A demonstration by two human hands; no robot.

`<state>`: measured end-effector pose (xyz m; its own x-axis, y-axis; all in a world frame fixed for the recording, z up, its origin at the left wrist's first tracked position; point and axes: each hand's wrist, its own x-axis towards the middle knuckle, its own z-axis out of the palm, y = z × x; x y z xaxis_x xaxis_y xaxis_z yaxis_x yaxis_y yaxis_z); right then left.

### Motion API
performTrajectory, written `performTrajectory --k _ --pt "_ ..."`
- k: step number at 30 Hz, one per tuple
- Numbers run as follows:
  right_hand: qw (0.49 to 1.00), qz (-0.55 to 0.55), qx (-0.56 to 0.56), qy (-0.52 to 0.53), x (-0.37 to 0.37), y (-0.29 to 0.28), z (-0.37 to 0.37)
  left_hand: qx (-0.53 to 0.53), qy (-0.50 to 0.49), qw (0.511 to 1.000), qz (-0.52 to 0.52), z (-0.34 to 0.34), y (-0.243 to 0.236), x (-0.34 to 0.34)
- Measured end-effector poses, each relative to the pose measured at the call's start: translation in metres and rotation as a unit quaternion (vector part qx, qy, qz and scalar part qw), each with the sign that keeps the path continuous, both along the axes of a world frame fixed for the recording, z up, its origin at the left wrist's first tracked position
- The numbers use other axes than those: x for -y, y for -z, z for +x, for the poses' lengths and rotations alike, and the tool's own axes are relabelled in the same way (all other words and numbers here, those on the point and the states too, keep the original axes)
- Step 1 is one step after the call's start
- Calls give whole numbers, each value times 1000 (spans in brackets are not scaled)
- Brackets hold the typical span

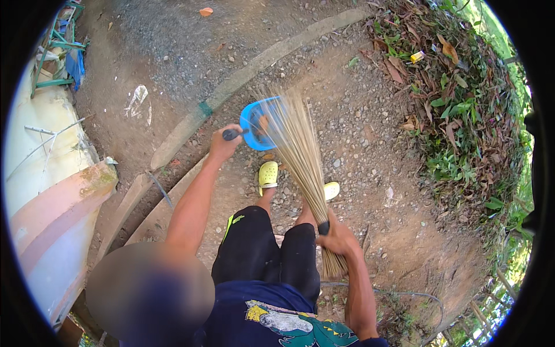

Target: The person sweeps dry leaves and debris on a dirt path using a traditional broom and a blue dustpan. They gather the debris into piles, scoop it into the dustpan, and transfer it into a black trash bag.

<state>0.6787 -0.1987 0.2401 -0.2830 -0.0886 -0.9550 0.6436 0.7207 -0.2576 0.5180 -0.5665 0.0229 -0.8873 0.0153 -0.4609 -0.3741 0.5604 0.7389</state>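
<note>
My left hand point(224, 142) grips the black handle of a blue dustpan point(252, 141), which is low over the gravelly dirt with some brownish debris inside. In my right hand point(337, 239) is a broom of long thin straw-coloured sticks point(306, 165), held around its dark binding. The bristle tips reach over the dustpan's right part and partly hide it. Below them are my feet in pale yellow clogs point(267, 174), one each side of the broom.
A curved concrete strip point(228, 84) crosses the dirt path. At left are a pale curved wall point(63, 196), green framework point(52, 82) and a plastic scrap point(139, 101). At right lies a bank of dry leaves and plants point(448, 115). A hose point(422, 294) runs behind me.
</note>
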Motion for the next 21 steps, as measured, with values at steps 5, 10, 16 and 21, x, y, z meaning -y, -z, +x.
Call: performTrajectory --k 5,10,16,21 --pt "993 92 -39 57 -31 -10 45 -98 25 995 4 29 -4 41" --pt "995 78 -18 62 13 67 11 -94 11 995 26 43 4 49" --pt "999 -8 -42 -23 68 64 45 -42 -8 999 5 44 21 59" --pt "997 60 -2 -46 43 -38 55 -45 -32 998 -16 43 14 61"
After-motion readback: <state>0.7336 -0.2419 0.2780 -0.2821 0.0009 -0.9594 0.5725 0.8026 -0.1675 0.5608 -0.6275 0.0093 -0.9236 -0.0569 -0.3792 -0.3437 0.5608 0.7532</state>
